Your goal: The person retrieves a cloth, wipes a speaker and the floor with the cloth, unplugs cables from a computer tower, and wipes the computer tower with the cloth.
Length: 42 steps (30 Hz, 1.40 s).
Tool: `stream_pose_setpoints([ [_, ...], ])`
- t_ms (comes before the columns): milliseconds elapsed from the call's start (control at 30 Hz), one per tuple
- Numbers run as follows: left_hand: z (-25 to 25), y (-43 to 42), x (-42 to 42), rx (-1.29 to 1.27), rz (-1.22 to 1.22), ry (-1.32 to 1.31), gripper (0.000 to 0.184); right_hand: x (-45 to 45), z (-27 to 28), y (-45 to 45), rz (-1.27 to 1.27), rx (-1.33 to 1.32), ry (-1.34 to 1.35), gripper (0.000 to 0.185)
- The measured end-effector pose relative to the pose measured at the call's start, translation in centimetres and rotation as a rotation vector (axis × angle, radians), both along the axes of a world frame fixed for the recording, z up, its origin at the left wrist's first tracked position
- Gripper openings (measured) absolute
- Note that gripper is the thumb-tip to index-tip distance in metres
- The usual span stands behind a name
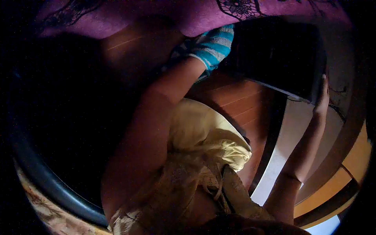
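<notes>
A sock-like cloth [214,47] with teal and grey stripes and a white cuff covers my left hand [209,51]. Its fingers are hidden inside, so their shape cannot be told. That hand is beside the left edge of a flat, black, screen-like panel [278,58] with a pale strip along its lower edge. At the panel's right side, my right hand [322,96] is bare and seen edge-on. It grips the panel's side edge, one finger pointing upward along it; the other fingers are mostly hidden.
Purple fabric with black lace-like patterns [149,17] spans the top. Brown wooden boards [235,98] lie below the panel. My yellow garment [196,125] hangs in the middle. A curved dark edge [58,182] and patterned fabric [51,209] are at lower left. Much of the left is too dark to make out.
</notes>
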State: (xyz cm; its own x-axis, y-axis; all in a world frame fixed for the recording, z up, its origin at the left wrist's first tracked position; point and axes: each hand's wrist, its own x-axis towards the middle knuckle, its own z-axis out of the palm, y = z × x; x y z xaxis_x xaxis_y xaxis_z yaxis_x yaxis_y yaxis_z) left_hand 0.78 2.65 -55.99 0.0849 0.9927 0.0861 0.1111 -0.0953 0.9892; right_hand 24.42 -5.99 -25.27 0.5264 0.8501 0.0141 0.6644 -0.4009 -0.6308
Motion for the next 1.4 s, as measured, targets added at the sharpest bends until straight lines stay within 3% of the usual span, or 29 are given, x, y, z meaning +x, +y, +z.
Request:
stream_pose_setpoints([
  [67, -0.8, 0.2, 0.2, 0.038, 0.031, -0.061, 0.048, 0.7, -0.2, 0.6, 0.07, 0.003, 0.015, 0.067],
  [100, -1.3, -0.5, 0.1, 0.194, 0.054, 0.144, 0.045, 1.2, -0.1, 0.5, 0.147, 0.012, 0.029, 0.068],
  [167, -1.7, -1.9, -0.8, 0.292, 0.081, 0.236, 0.042, 2.5, -0.3, 0.8, 0.085, 0.008, 0.052, 0.066],
  [600, -0.6, -3.5, -3.6, 0.223, -0.137, 0.252, 0.03, 3.8, -0.8, 0.7, 0.089, -0.026, 0.03, 0.065],
  [667, -0.1, -1.5, -3.0, 0.172, -0.12, 0.279, 0.028, 2.8, -0.5, 0.7, 0.065, -0.027, 0.012, 0.066],
  [700, -1.1, 0.2, -1.4, 0.097, 0.077, 0.277, 0.03, 2.7, -0.4, 0.8, 0.05, -0.033, 0.001, 0.066],
  [767, -5.0, 0.1, -0.6, 0.384, 0.063, 0.363, 0.035, 2.5, -0.2, 0.8, 0.006, -0.058, -0.023, 0.066],
  [867, -2.0, -0.2, -1.2, 0.07, -0.074, 0.075, 0.034, 0.4, 0.0, 0.8, 0.038, -0.049, 0.005, 0.064],
  [1033, 5.0, -8.3, -4.5, 0.591, 0.477, 0.497, 0.023, 1.3, -0.3, 0.8, 0.113, -0.013, 0.033, 0.064],
  [1400, 1.2, -9.7, -2.5, 0.619, 0.323, 0.538, 0.026, 1.3, -0.6, 0.9, 0.14, 0.008, 0.035, 0.061],
])
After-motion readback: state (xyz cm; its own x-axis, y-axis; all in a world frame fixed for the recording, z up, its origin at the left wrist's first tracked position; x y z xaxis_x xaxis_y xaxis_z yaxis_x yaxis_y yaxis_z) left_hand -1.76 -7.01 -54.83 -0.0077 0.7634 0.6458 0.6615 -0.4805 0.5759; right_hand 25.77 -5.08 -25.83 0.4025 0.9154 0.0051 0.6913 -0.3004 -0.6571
